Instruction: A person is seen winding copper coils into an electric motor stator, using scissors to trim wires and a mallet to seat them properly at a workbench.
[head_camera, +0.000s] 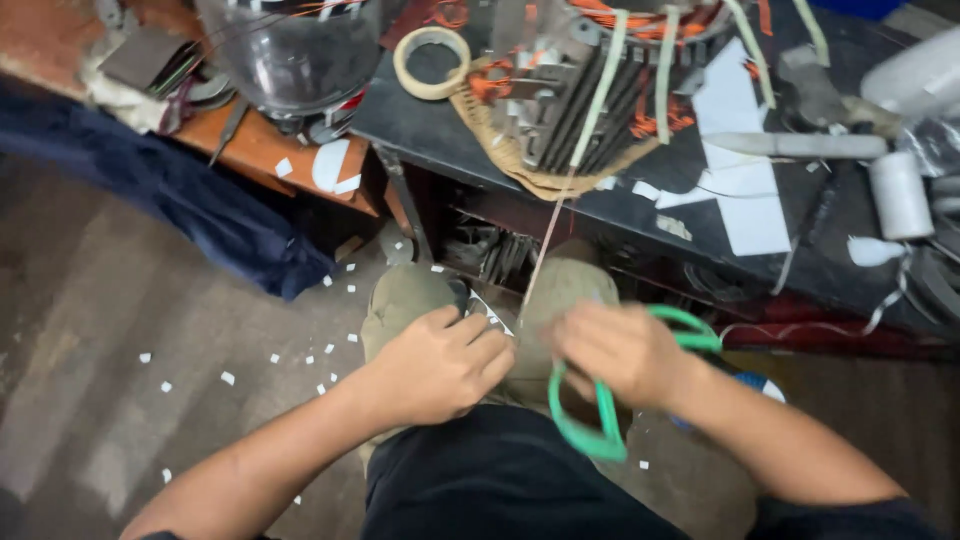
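Green plastic-handled scissors (600, 400) sit gripped in the right hand (625, 350), fingers curled through the loops, above the person's lap. Left hand (440, 365) is curled closed just beside it, below the dark workbench's (420, 130) front edge.

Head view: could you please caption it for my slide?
Right hand holds green-handled scissors beside left hand, below a cluttered workbench.
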